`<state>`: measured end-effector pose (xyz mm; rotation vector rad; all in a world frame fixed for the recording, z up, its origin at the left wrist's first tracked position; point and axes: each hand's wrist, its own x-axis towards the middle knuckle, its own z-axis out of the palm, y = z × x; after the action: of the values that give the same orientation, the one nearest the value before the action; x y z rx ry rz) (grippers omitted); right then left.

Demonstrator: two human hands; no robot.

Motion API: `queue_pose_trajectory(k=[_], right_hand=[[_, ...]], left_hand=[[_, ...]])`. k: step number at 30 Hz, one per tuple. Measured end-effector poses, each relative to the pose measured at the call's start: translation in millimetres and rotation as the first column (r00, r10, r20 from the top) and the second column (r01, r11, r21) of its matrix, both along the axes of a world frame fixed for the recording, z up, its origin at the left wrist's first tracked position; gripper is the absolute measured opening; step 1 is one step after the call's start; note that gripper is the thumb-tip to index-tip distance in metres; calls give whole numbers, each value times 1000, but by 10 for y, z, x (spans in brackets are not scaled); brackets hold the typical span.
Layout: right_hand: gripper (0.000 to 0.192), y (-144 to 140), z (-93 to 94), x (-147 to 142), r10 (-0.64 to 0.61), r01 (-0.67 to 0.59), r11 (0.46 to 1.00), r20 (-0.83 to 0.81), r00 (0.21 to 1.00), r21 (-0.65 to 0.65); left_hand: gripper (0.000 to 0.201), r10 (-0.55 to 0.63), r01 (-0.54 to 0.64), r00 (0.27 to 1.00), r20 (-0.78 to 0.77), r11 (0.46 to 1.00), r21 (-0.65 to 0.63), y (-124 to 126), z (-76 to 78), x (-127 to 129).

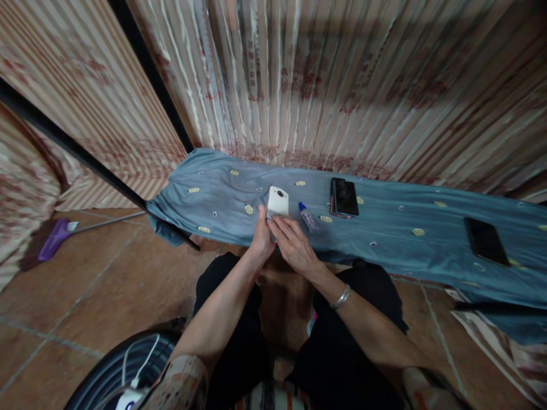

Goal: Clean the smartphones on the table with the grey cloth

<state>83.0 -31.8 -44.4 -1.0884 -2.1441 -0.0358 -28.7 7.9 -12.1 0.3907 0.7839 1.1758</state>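
My left hand (261, 238) grips a white phone (278, 202) by its lower left edge, back side up with a round camera ring showing. My right hand (293, 246) rests against the phone's lower right part, fingers bent over it; whether something lies under the fingers is hidden. The phone sits on a blue-grey cloth (393, 242) with small gold patterns. A small clear bottle with a blue cap (308, 217) lies just right of my hands.
A dark phone (344, 197) lies screen up on the cloth right of the bottle, and another black phone (486, 241) lies further right. Striped curtains hang behind. A purple mop (57, 236) lies on the tiled floor at left.
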Motion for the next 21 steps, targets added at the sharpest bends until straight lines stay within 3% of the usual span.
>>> queue_pose_trajectory(k=[8,13,16,21], right_hand=[[49,50,-51,-2,-53,42,996,-145,988,-74],[51,96,-73,9,-123,71,977,-257,959,-201],[51,163,-95,29,-212,110,955,-371,904,-276],[46,293,-94,90,-286,72,924,-556,780,-375]], left_hand=[[55,112,-112,994,13,992,65,-2,15,130],[44,167,-131,976,-139,962,238,-28,-59,145],[33,161,-79,959,-235,943,322,-61,-122,128],[27,197,-93,933,-301,940,328,-130,-113,136]])
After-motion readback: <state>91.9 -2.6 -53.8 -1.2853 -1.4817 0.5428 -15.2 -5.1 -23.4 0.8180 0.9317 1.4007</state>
